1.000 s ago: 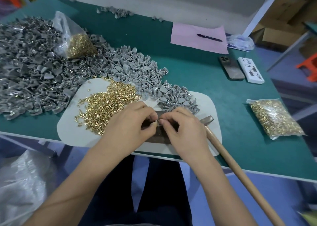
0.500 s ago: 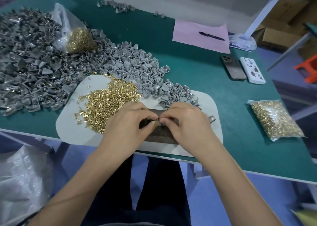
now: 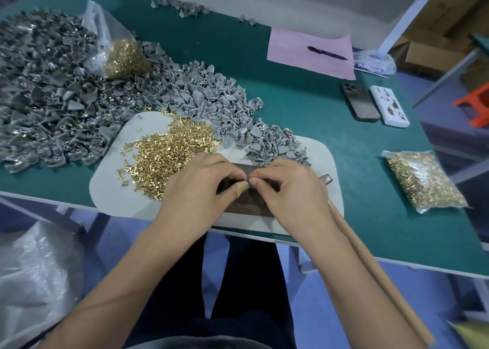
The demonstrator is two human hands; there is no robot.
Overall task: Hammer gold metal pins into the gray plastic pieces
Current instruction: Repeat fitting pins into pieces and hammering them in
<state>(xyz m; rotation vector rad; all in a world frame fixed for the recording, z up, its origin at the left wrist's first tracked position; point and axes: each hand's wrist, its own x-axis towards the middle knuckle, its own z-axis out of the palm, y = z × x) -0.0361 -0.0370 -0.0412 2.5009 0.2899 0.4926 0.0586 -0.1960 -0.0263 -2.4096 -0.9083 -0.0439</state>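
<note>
Both hands, your left hand [image 3: 197,187] and right hand [image 3: 291,189], keep pinching one small gray plastic piece [image 3: 246,180] above the dark metal block [image 3: 246,200], barely shifted; the wooden-handled hammer [image 3: 370,264] waits ungripped, so no strike yet.

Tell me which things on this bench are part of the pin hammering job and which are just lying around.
In use: loose gold pins, gray plastic pieces, metal block, hammer, bagged pins and, left hand and right hand pinching a small part.

Lying about: pink paper, pen, phone, white case.
</note>
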